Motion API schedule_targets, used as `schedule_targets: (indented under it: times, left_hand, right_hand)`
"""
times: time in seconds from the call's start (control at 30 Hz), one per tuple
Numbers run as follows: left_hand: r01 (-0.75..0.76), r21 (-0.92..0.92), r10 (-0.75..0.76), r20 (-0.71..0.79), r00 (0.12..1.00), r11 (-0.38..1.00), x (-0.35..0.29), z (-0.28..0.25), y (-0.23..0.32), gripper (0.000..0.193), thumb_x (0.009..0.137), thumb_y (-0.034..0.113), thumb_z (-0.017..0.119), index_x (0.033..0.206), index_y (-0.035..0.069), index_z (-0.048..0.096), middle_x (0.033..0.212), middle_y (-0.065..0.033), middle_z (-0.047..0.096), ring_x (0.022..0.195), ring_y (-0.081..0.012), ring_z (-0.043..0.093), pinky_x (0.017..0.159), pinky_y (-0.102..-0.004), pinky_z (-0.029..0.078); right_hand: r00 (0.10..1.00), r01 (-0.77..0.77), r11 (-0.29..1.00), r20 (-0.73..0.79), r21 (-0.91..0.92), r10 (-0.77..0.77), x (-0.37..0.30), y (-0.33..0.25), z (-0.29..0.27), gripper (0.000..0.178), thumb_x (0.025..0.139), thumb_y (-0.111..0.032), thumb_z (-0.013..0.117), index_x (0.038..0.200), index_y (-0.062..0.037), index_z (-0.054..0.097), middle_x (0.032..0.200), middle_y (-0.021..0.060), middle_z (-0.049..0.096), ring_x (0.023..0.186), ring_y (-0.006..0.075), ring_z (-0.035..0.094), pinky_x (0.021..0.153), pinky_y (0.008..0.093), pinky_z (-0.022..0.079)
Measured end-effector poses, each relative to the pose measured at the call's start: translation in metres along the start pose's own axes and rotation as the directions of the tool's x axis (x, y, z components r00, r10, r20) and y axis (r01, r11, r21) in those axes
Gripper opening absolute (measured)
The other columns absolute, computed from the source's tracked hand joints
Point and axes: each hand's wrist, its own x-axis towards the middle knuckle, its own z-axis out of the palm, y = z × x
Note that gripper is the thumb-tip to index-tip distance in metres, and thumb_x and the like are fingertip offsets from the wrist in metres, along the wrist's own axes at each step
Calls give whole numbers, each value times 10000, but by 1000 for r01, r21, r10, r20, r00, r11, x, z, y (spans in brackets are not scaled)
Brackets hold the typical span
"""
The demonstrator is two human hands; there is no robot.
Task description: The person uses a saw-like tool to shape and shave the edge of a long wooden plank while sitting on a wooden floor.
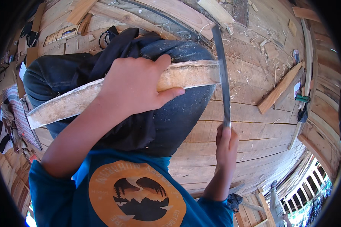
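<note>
A long curved strip of pale wood [64, 104] lies across my raised knee, which is in dark jeans [178, 113] with a dark cloth draped over it. My left hand [134, 85] is clamped over the middle of the strip, thumb on top, pressing it down. My right hand [226, 145] grips the handle of a long dark blade [222, 72] that stands nearly upright. The blade's edge meets the right end of the wood strip [201, 72].
Plank floor [246, 128] all around, littered with shavings and offcuts. A loose wooden batten [280, 89] lies to the right, more scraps [216, 11] at the top. Cloth and clutter [11, 125] sit at the left edge. Railing [314, 178] at lower right.
</note>
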Motion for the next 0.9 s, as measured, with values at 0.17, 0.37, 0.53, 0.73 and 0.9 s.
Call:
schedule_targets:
  times: [0.17,0.37,0.53,0.73,0.9]
  left_hand:
    - [-7,11,7,-6,1000,1000,-2,6,0,523,792,537,714,971,68,566,621,-133,610,611,-331,649,550,-423,502]
    - [-32,22,33,-66,997,999,0,4,1,537,788,545,714,985,66,572,620,-137,608,619,-331,650,549,-418,504]
    - [-20,22,21,-41,999,1000,0,3,-2,566,784,567,706,994,56,583,617,-132,607,614,-326,651,550,-411,505]
    - [-30,23,30,-20,999,999,-2,7,0,568,785,562,709,1008,54,586,627,-135,615,615,-330,651,549,-405,505]
    - [-47,19,48,-60,997,999,-1,6,1,567,785,559,712,1015,56,587,630,-133,619,612,-329,651,548,-403,507]
  right_hand:
    - [999,-36,997,25,62,34,-31,15,-4,446,1044,-330,374,814,26,515,589,81,368,535,135,374,496,345,306]
    - [990,139,989,-12,51,-138,51,-19,16,522,1043,-459,352,741,-51,472,619,-41,378,561,65,308,493,266,240]
    - [999,41,999,6,-12,-41,19,-4,5,433,1038,-332,384,845,30,524,594,103,389,576,145,376,528,362,328]
    - [996,-87,995,25,52,86,-31,11,-5,467,1040,-355,370,825,34,513,597,75,390,575,141,372,527,367,324]
    - [995,92,996,-25,21,-91,37,-16,14,492,1053,-422,334,748,-64,480,608,-47,355,543,58,328,483,260,244]
